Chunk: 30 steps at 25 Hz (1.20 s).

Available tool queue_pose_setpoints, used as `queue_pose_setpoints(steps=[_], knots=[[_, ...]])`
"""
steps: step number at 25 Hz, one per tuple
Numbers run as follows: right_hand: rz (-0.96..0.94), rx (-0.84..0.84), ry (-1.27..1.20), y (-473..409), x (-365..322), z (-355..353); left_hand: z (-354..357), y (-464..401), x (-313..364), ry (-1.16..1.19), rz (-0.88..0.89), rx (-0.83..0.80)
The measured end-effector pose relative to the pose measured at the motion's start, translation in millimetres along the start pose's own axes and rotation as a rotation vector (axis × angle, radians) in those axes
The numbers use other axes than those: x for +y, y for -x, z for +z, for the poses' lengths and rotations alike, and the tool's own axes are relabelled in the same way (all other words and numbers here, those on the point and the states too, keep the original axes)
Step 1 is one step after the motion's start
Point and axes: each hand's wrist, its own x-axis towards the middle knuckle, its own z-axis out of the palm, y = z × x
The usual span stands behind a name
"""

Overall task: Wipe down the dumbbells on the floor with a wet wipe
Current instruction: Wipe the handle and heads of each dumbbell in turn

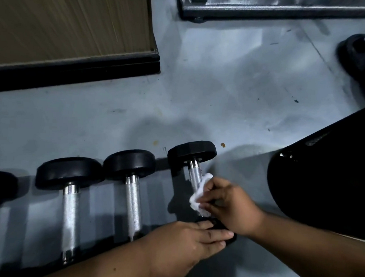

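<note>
Several black-headed dumbbells with chrome handles lie side by side on the grey floor. The rightmost dumbbell (194,157) has an angular head. My right hand (231,204) grips a white wet wipe (200,193) wrapped around that dumbbell's chrome handle. My left hand (186,240) rests on its near head, fingers laid over the black rubber and hiding most of it. A second dumbbell (132,178) and a third dumbbell (71,188) lie to the left, untouched. A further black head shows at the far left edge.
A wood-panelled wall with a black skirting board (76,66) stands at the upper left. A grey metal machine base (264,8) runs along the top. A black weight plate (358,51) lies at the right edge; a large black padded object (325,178) stands close on the right.
</note>
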Motion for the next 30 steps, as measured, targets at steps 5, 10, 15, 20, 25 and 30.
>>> queue_pose_setpoints(steps=[5,10,15,20,25,30], knots=[[0.085,0.112,0.029,-45.7,6.4,-4.9,2.8,5.4,-3.2,0.022,0.055,-0.03],[0.234,0.134,-0.175,-15.9,4.6,4.1,-9.2,9.3,3.6,0.064,-0.015,-0.113],[0.282,-0.066,-0.185,-3.3,-3.8,-6.9,-10.8,6.9,5.9,0.123,-0.052,-0.164],[0.347,0.165,-0.082,-52.4,0.1,-8.6,-17.3,2.1,9.8,0.016,-0.031,-0.154],[0.233,-0.055,-0.142,-10.1,-1.9,-6.3,-23.1,-2.8,10.4,0.123,-0.103,-0.228],[0.168,-0.121,-0.068,-27.4,2.7,-11.3,-18.7,-2.8,10.3,0.034,-0.075,-0.181]])
